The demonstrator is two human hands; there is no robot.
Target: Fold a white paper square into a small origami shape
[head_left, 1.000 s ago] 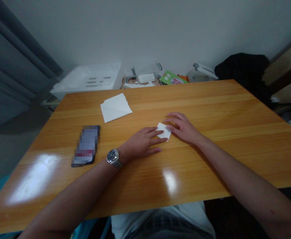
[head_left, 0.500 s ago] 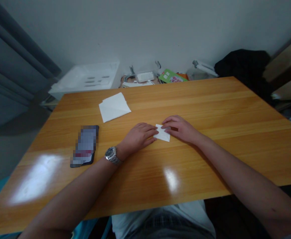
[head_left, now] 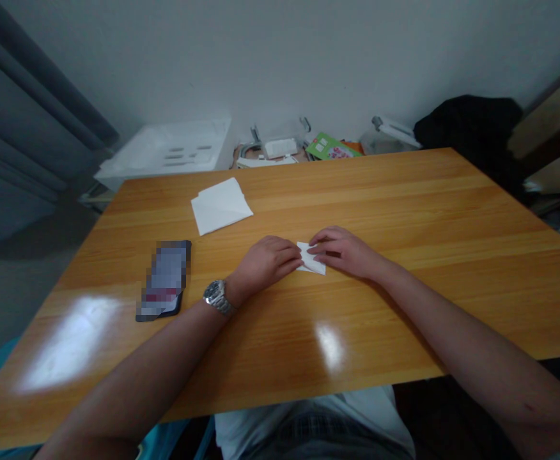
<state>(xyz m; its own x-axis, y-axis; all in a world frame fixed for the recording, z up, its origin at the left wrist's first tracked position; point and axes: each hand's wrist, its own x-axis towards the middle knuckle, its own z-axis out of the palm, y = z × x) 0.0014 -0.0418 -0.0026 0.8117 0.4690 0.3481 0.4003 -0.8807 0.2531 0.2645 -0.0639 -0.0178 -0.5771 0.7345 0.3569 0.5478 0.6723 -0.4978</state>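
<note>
A small folded piece of white paper [head_left: 316, 266] lies on the wooden table [head_left: 404, 211] between my two hands. At its left edge, my left hand [head_left: 269, 262] has its thumb and fingers pinched together on the paper. My right hand [head_left: 350, 251] rests over the paper's right part with its fingers slightly spread and their tips touching the top. My fingers cover parts of the paper's left and right sides. On my left wrist is a metal watch [head_left: 217, 296].
Larger white paper sheets [head_left: 222, 206] lie further back on the left. A phone [head_left: 165, 281] with a blurred-out screen is left of my left hand. Beyond the table's far edge are a white plastic tray [head_left: 165, 147], a green booklet [head_left: 330, 147] and a black cloth-like heap [head_left: 466, 124].
My left thumb has closed up against the fingers at the paper's left edge. The paper has shifted slightly left and toward me, and my right fingertips have moved a little with it.
</note>
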